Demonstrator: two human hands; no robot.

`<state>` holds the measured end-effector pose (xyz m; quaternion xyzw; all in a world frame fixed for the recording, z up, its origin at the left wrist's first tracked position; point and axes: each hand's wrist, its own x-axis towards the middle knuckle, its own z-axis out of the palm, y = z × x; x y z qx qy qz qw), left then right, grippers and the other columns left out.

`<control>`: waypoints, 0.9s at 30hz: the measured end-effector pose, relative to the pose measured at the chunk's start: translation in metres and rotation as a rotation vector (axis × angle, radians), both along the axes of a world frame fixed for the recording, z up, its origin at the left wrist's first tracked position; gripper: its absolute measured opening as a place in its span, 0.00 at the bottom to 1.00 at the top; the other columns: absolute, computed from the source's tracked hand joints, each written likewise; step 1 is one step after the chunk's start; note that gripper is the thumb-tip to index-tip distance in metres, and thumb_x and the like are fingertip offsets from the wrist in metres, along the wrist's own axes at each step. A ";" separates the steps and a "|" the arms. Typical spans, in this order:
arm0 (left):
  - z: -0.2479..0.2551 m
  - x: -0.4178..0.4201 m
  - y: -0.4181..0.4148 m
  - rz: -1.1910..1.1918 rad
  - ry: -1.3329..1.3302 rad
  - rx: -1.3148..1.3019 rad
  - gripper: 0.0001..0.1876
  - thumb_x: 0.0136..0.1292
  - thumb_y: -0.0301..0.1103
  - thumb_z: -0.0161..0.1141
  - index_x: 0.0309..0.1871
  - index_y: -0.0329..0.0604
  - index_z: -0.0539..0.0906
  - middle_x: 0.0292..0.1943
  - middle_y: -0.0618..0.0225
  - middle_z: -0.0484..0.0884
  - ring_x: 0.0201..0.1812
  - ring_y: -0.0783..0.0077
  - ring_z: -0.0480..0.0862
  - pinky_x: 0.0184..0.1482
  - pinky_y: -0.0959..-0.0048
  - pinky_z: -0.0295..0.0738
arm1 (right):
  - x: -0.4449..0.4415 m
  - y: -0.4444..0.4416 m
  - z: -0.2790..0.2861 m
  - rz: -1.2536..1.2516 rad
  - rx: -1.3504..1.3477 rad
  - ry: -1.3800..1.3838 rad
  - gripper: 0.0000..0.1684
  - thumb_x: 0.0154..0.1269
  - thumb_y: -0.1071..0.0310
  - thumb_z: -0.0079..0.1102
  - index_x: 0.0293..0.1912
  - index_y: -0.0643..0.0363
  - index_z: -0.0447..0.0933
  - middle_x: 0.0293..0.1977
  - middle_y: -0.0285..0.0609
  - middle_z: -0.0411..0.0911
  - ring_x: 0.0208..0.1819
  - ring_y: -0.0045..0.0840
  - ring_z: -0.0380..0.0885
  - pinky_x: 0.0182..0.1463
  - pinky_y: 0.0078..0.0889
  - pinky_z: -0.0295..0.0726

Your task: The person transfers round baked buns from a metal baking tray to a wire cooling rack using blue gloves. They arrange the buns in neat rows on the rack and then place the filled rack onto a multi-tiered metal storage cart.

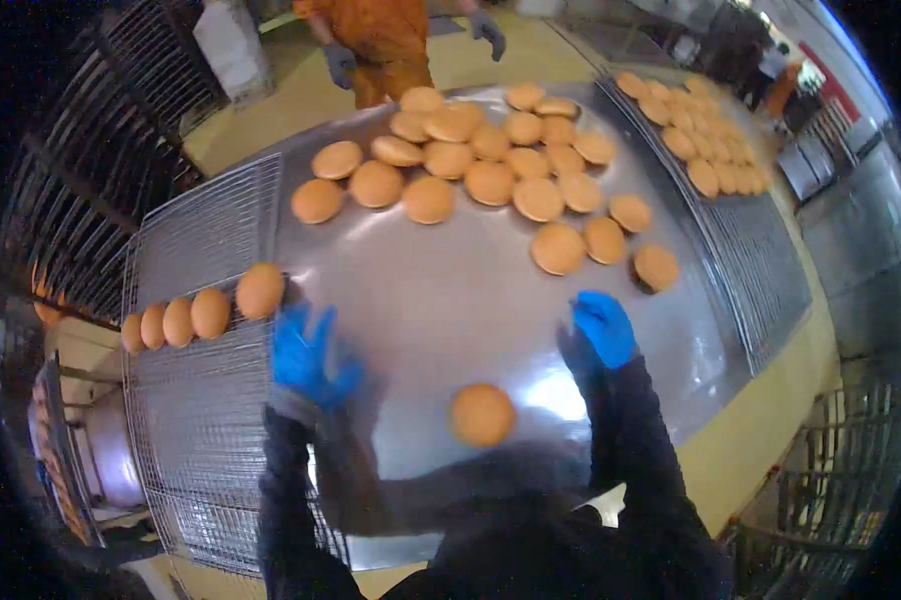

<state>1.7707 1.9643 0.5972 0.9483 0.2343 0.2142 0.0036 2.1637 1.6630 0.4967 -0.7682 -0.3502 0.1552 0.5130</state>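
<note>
My left hand, in a blue glove and somewhat blurred, is open with its fingers apart, at the edge of a wire cooling rack. Just beyond it, a round brown bun ends a row of several buns lying across the rack. On the right, my right hand, also blue-gloved, hovers over the steel table with its fingers drawn together and nothing visible in them. A single bun lies on the steel between my forearms. Past my right hand sits another bun.
Many loose buns spread over the table's far side, some overlapping. A second wire rack at the right carries rows of buns. Across the table stands a person in orange clothing with grey gloves. A tall rack rises at left.
</note>
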 end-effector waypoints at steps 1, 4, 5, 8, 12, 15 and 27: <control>-0.014 0.010 -0.041 -0.113 0.000 -0.138 0.40 0.46 0.55 0.69 0.60 0.40 0.75 0.56 0.50 0.78 0.58 0.41 0.75 0.64 0.48 0.66 | 0.001 0.014 0.011 -0.077 0.085 0.220 0.31 0.53 0.69 0.69 0.57 0.60 0.72 0.49 0.51 0.77 0.50 0.38 0.78 0.54 0.38 0.79; -0.006 0.060 -0.155 -0.290 0.097 -0.521 0.47 0.42 0.63 0.71 0.62 0.41 0.74 0.57 0.47 0.76 0.59 0.37 0.74 0.64 0.49 0.68 | 0.008 0.068 0.057 -0.102 -0.086 -0.528 0.35 0.51 0.61 0.70 0.59 0.58 0.71 0.50 0.51 0.77 0.55 0.41 0.76 0.61 0.48 0.73; 0.000 0.074 -0.176 -0.265 0.114 -0.510 0.48 0.43 0.63 0.71 0.64 0.42 0.72 0.59 0.44 0.74 0.59 0.34 0.73 0.64 0.47 0.68 | 0.010 0.082 0.061 -0.080 -0.178 -0.685 0.37 0.49 0.57 0.70 0.59 0.57 0.71 0.51 0.51 0.77 0.56 0.41 0.75 0.62 0.50 0.71; -0.026 0.086 -0.197 -0.099 0.233 -0.458 0.47 0.43 0.61 0.71 0.66 0.48 0.72 0.64 0.44 0.69 0.61 0.36 0.72 0.61 0.45 0.68 | 0.014 0.114 0.088 0.085 -0.425 -0.828 0.44 0.45 0.45 0.69 0.60 0.55 0.71 0.55 0.52 0.74 0.58 0.47 0.72 0.64 0.55 0.68; 0.000 0.071 -0.179 0.030 0.072 -0.888 0.41 0.54 0.54 0.68 0.68 0.43 0.69 0.62 0.50 0.73 0.60 0.47 0.75 0.62 0.53 0.70 | 0.016 0.124 0.097 0.258 -0.392 -0.571 0.41 0.42 0.53 0.68 0.59 0.57 0.72 0.52 0.54 0.77 0.56 0.46 0.75 0.57 0.53 0.74; -0.030 -0.005 -0.134 0.014 -0.597 -1.842 0.32 0.65 0.45 0.61 0.70 0.44 0.66 0.60 0.63 0.73 0.58 0.65 0.77 0.58 0.64 0.76 | -0.054 0.113 0.083 0.442 -0.273 -0.535 0.44 0.43 0.58 0.69 0.62 0.61 0.68 0.57 0.59 0.72 0.58 0.52 0.72 0.61 0.53 0.73; -0.010 -0.264 0.045 0.217 -1.168 -1.332 0.40 0.58 0.36 0.68 0.73 0.43 0.61 0.66 0.60 0.69 0.62 0.62 0.75 0.61 0.62 0.74 | -0.235 0.345 0.086 0.745 0.033 1.004 0.32 0.64 0.57 0.63 0.65 0.54 0.67 0.56 0.42 0.72 0.54 0.34 0.76 0.52 0.44 0.82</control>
